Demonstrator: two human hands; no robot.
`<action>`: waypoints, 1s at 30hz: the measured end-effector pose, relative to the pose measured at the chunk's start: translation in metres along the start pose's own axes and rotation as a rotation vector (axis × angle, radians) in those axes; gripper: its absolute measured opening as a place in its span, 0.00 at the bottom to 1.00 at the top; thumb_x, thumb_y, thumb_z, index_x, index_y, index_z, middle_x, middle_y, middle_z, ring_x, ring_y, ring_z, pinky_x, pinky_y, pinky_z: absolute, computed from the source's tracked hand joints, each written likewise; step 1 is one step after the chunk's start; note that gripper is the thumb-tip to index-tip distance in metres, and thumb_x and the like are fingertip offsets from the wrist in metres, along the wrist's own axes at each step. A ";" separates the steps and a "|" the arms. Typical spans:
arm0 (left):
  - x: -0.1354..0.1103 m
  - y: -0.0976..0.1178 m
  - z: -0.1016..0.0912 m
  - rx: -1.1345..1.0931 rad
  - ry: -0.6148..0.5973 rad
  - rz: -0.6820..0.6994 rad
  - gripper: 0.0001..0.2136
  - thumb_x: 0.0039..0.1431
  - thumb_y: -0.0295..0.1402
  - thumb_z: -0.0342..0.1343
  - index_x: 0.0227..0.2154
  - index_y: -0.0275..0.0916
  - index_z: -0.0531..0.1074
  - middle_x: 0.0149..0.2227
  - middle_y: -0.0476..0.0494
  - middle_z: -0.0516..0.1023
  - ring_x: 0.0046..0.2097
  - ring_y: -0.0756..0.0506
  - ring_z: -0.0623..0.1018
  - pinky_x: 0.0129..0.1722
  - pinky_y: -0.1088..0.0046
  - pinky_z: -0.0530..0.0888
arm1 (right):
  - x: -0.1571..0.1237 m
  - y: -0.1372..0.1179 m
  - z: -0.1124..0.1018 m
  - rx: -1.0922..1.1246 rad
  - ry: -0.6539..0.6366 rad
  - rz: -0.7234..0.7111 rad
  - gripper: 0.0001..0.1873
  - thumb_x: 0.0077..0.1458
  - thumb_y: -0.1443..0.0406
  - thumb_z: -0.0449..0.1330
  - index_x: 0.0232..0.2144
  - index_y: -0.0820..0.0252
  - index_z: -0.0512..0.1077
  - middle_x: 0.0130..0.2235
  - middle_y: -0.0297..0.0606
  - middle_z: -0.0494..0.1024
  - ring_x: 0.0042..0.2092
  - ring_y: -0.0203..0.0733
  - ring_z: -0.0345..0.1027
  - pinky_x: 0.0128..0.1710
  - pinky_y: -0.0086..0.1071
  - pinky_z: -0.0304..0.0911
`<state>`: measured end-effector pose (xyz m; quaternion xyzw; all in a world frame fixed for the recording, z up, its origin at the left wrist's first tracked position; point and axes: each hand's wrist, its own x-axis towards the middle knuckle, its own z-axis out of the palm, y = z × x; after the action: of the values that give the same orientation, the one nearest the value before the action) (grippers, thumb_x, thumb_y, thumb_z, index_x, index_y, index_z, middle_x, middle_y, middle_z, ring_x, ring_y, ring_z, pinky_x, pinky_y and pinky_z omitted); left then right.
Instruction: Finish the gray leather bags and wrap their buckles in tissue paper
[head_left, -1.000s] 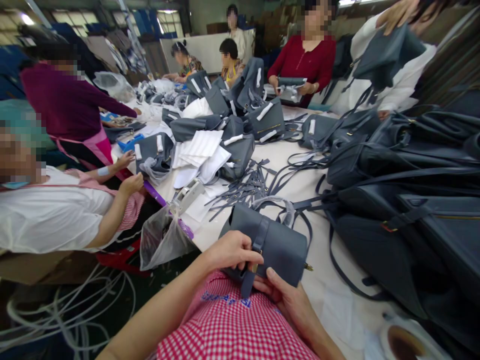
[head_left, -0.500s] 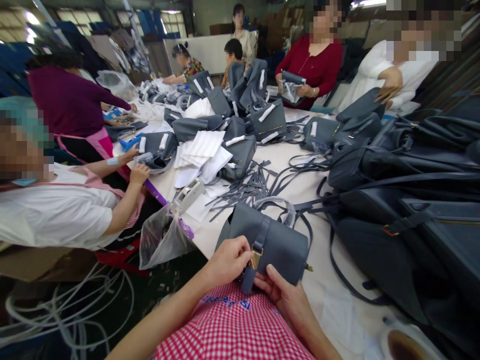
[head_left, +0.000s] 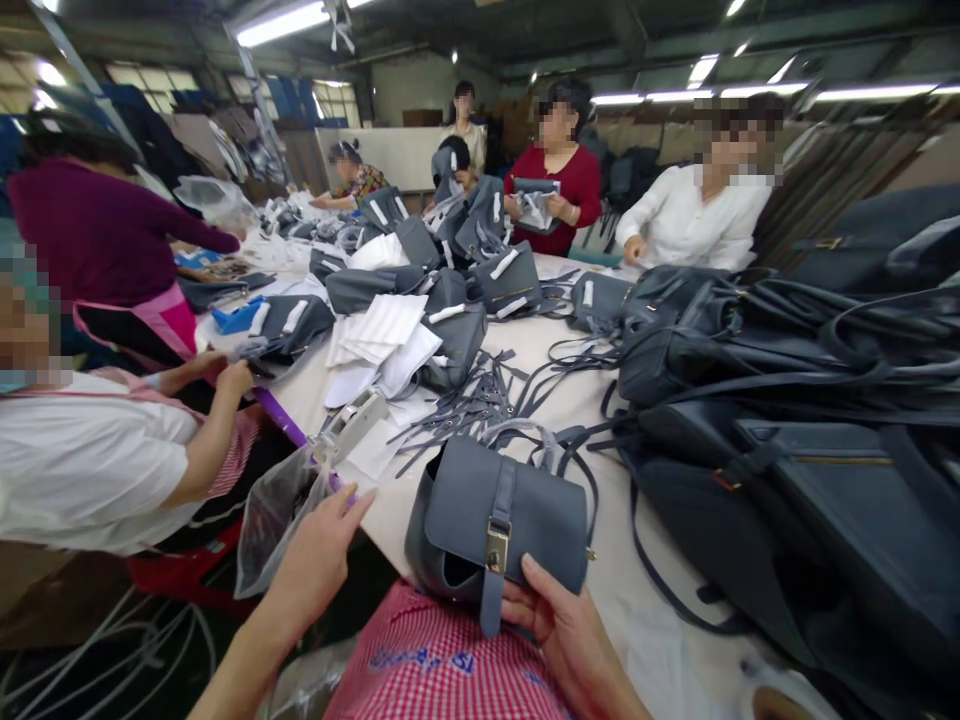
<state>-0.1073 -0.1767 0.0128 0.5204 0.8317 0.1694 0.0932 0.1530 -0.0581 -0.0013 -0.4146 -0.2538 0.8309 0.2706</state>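
Observation:
A dark grey-blue handbag with a front flap, centre strap and gold-coloured clasp rests at the table's near edge. My right hand grips its lower front edge, thumb on the flap and fingers underneath. Off to the left, my left hand is apart from the bag, fingers stretched out, with nothing visible in them. It is close to a clear plastic bag hanging from the table edge. Just above stands a grey tape dispenser.
Loose straps and white sheets lie beyond the handbag. A large pile of dark bags fills the right side. Several co-workers surround the table, one in a white shirt close on my left. A tape roll sits at lower right.
My left hand has left the clasp and moved left toward the plastic bag. My right hand still holds the handbag. The view has tilted up and shifted right.

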 end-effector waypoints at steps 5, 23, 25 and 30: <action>0.015 0.002 0.005 -0.094 0.024 0.047 0.16 0.63 0.35 0.43 0.45 0.40 0.74 0.43 0.40 0.80 0.47 0.40 0.78 0.51 0.61 0.72 | 0.002 0.014 -0.007 -0.153 -0.067 0.084 0.29 0.40 0.46 0.69 0.25 0.72 0.77 0.22 0.45 0.79 0.23 0.35 0.72 0.26 0.25 0.69; 0.178 0.160 0.038 0.039 -0.176 0.474 0.12 0.61 0.38 0.42 0.30 0.40 0.69 0.34 0.41 0.75 0.37 0.41 0.75 0.35 0.69 0.66 | 0.029 0.007 -0.036 -0.664 0.142 -0.073 0.12 0.50 0.59 0.55 0.23 0.61 0.70 0.20 0.32 0.72 0.21 0.33 0.64 0.24 0.26 0.61; 0.172 0.160 0.040 0.010 -0.041 0.495 0.11 0.60 0.38 0.43 0.30 0.40 0.67 0.37 0.41 0.73 0.37 0.42 0.73 0.34 0.70 0.65 | 0.033 0.005 -0.044 -0.726 0.217 -0.118 0.12 0.51 0.58 0.57 0.24 0.60 0.71 0.21 0.32 0.73 0.22 0.34 0.65 0.25 0.27 0.62; 0.156 0.140 0.039 -0.323 -0.265 0.512 0.11 0.57 0.42 0.49 0.26 0.40 0.66 0.26 0.51 0.69 0.30 0.46 0.69 0.32 0.73 0.65 | 0.023 0.003 -0.077 -0.970 0.312 -0.171 0.04 0.45 0.63 0.63 0.24 0.58 0.75 0.26 0.35 0.78 0.33 0.41 0.72 0.33 0.29 0.62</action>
<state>-0.0469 0.0267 0.0334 0.7087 0.6167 0.2479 0.2364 0.2035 -0.0300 -0.0569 -0.5891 -0.5994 0.5210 0.1489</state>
